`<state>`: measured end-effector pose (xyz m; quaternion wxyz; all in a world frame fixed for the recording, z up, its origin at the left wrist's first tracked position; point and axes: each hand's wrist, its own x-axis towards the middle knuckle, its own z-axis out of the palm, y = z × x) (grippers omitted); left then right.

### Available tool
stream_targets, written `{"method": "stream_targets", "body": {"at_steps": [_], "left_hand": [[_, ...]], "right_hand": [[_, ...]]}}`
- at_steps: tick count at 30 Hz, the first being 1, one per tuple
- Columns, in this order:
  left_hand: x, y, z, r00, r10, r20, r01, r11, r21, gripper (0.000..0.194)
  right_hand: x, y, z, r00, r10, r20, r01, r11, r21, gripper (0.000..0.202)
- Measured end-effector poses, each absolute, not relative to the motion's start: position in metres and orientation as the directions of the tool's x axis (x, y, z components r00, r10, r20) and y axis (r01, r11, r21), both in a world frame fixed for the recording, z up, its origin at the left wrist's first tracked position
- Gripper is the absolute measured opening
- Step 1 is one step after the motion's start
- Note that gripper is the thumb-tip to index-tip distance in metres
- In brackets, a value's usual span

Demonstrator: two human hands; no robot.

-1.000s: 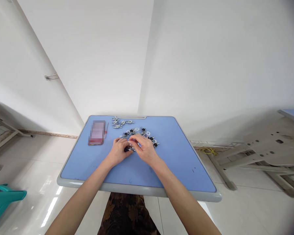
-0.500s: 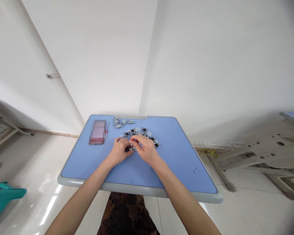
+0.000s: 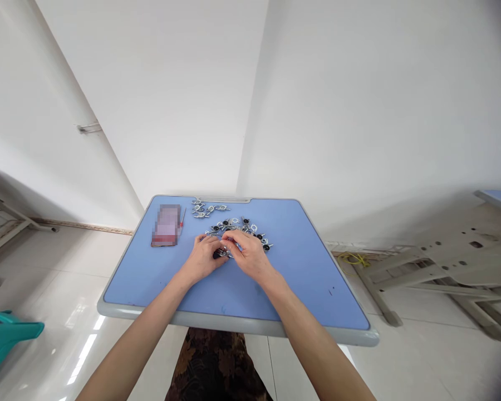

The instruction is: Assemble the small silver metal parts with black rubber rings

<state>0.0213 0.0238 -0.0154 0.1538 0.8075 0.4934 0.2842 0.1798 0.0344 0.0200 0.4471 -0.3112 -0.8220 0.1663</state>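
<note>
My left hand (image 3: 203, 256) and my right hand (image 3: 247, 252) meet over the middle of the blue table (image 3: 229, 298). The fingers of both are closed around a small metal part (image 3: 222, 253), mostly hidden by them, whose exact kind I cannot make out. Just beyond my hands lies a loose pile of small metal parts with round black pieces (image 3: 246, 221) and flat silvery plates (image 3: 235, 221). Farther back, a separate group of several silvery metal parts (image 3: 201, 215) rests near the table's far edge.
A phone-like flat object (image 3: 166, 225), blurred out, lies at the table's left, with a thin red-handled tool (image 3: 182, 218) beside it. A white wall (image 3: 192, 111) rises behind the table. A green stool (image 3: 12, 328) stands at lower left, another desk (image 3: 451, 278) at right.
Hardly anything differs. Both hands keep their place over the small metal part, and the view has shifted very slightly.
</note>
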Motion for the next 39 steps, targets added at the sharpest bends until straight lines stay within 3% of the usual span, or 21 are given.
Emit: {"method": "stream_targets", "body": {"at_steps": [32,39], "left_hand": [[0.022,0.024,-0.018,0.349,0.867,0.356,0.707,-0.493,0.507,0.007],[0.023,0.025,-0.02,0.333,0.882,0.334,0.718,-0.466,0.516,0.007]], "right_hand": [[0.173,0.035,0.021,-0.5,0.598,0.626,0.371,0.801,-0.469,0.018],[0.17,0.031,0.018,-0.518,0.588,0.622,0.445,0.806,-0.391,0.024]]}}
